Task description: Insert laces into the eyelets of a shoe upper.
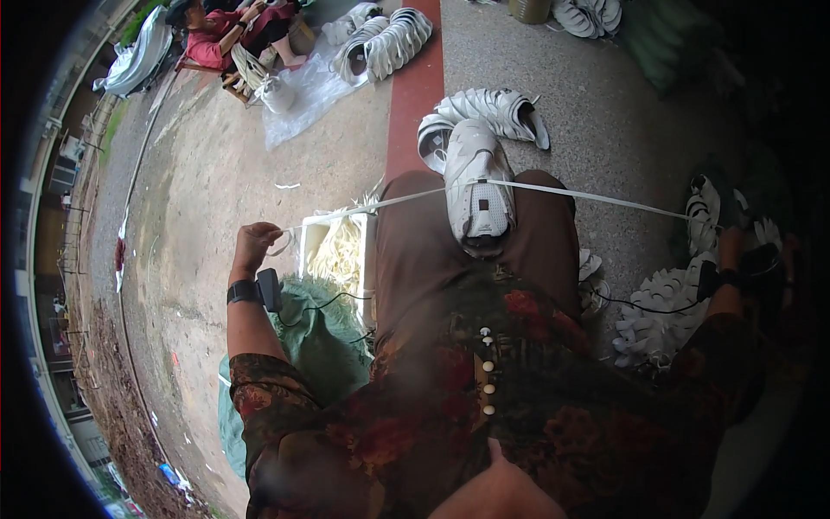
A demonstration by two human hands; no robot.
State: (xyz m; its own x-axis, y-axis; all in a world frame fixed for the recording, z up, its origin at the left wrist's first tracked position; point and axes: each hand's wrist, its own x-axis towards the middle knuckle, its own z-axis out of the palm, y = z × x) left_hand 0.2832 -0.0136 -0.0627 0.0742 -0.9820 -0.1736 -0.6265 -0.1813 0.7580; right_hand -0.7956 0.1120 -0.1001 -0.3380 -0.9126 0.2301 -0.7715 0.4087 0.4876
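Note:
A white shoe upper (478, 164) lies between my knees, its dark heel end toward me. A flat white shoelace (596, 197) passes through it and is pulled taut out to both sides. Far out to the left, my left hand (255, 245) is closed in a pinch on one end, with a short tail hanging below the fingers. On the far right my right hand (731, 245) is closed at the other end, in dim light, so its fingers show poorly.
A white box (369, 259) of pale laces stands by my left knee, with green sacking (316, 333) nearer. Stacked white uppers (501, 112) lie beyond my knees, others (661, 311) to the right. Another person (226, 39) sits at the far left by plastic sheeting (303, 104).

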